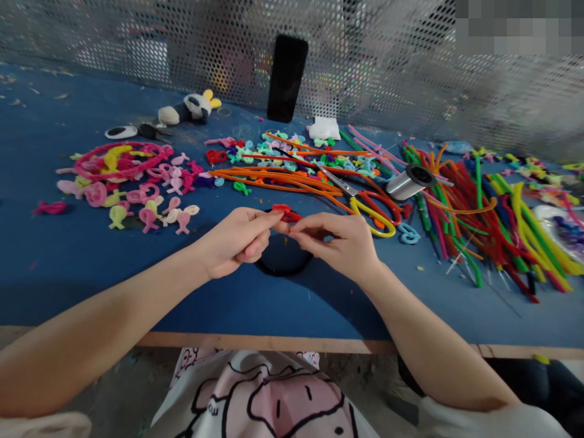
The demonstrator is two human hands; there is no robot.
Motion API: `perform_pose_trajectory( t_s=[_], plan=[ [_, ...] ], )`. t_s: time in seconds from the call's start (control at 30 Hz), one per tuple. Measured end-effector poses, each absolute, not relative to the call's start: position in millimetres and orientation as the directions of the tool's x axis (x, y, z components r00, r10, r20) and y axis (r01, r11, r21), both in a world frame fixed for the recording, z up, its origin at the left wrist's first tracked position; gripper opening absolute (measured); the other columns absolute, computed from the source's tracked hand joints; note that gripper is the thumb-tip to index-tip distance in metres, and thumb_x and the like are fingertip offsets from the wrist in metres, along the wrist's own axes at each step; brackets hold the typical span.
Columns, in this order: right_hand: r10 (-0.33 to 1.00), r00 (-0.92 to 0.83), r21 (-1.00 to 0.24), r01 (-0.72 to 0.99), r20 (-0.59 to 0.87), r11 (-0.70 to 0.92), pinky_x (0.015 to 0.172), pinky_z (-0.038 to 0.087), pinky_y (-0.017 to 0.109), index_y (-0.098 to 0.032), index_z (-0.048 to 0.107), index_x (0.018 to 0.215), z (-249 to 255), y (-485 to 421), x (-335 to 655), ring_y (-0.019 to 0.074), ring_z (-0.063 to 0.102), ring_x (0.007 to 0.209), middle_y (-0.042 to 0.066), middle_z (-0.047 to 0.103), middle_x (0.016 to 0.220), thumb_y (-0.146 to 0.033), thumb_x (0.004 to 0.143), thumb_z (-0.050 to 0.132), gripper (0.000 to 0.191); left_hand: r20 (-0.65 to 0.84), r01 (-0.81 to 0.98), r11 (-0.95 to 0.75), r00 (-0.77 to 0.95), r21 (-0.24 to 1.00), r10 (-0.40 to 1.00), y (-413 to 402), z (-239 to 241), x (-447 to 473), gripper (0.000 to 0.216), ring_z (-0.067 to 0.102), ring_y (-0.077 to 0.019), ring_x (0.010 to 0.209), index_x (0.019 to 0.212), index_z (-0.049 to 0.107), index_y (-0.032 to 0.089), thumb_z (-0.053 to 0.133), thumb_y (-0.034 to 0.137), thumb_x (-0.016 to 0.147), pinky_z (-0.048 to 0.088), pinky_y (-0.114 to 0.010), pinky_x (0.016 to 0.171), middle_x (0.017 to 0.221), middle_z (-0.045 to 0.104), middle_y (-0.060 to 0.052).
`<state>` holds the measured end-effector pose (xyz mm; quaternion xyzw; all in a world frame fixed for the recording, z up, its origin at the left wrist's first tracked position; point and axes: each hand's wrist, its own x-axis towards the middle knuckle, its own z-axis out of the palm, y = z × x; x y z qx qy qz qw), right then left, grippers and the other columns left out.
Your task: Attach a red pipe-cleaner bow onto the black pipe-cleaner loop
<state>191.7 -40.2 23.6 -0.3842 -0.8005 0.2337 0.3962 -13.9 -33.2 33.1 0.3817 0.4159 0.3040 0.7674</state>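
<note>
Between my two hands, above the blue table, is a small looped red pipe cleaner [292,216]. My left hand [237,242] grips it between thumb and index finger, with the other fingers curled in. My right hand [340,245] pinches at its right end, thumb and fingertips together; the exact spot is partly hidden. Beneath the hands lies a black ring [283,271], its upper part covered by them. Just beyond my right hand rest scissors [371,213] with red and yellow handles, their blades pointing away to the left.
Pink and yellow twisted pieces [148,216] lie at left. Orange pipe cleaners [283,180] cross the middle, near a wire spool [406,182]. Many coloured pipe cleaners [474,213] are heaped at right. A phone [287,79] leans on the perforated metal screen [387,67]; a plush keychain [191,108] lies back left.
</note>
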Motion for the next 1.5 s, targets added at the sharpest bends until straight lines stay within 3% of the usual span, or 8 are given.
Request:
perform_pose_trajectory(
  t_s=[0.37,0.57,1.0,1.5],
  plan=[
    [0.838,-0.303,-0.719,0.431,0.455,0.546,0.05,0.047,0.021,-0.018,0.072,0.087,22,-42,190,0.0089,0.058,0.046,-0.003,0.067,0.058,-0.03,0.084,0.075,0.012,-0.396,-0.172,0.532,0.491,0.829,0.776,-31,35,-15,0.027,0.02,-0.0037,0.029,0.077,0.071,0.012,0.059,0.029,0.093,0.014,-0.017,0.032,0.031,0.034,0.007],
    [0.853,-0.277,-0.734,0.433,0.443,0.523,0.046,0.046,0.02,-0.018,0.071,0.084,24,-45,187,0.0082,0.056,0.044,-0.002,0.066,0.059,-0.028,0.083,0.075,0.011,-0.391,-0.139,0.531,0.527,0.836,0.754,-34,37,-16,0.01,0.02,-0.0013,0.03,0.074,0.067,0.014,0.076,0.019,0.077,0.013,-0.016,0.034,0.033,0.034,0.01],
    [0.882,-0.222,-0.816,0.337,0.417,0.47,0.041,0.046,0.02,-0.019,0.071,0.081,24,-46,186,0.0092,0.057,0.04,-0.003,0.065,0.055,-0.035,0.08,0.08,0.018,-0.38,-0.176,0.561,0.573,0.809,0.726,-35,41,-16,0.018,0.017,-0.0009,0.029,0.073,0.064,0.015,0.08,0.024,0.074,0.011,-0.015,0.033,0.032,0.03,0.012],
    [0.964,-0.15,-0.965,0.114,0.22,0.238,0.032,0.04,0.02,-0.019,0.066,0.08,29,-49,179,0.0087,0.053,0.035,-0.003,0.064,0.053,-0.041,0.074,0.084,0.029,-0.385,-0.2,0.587,0.585,0.785,0.714,-36,38,-16,0.02,0.017,-0.0005,0.029,0.074,0.066,0.016,0.082,0.027,0.073,0.011,-0.016,0.033,0.032,0.031,0.012]
  ],
)
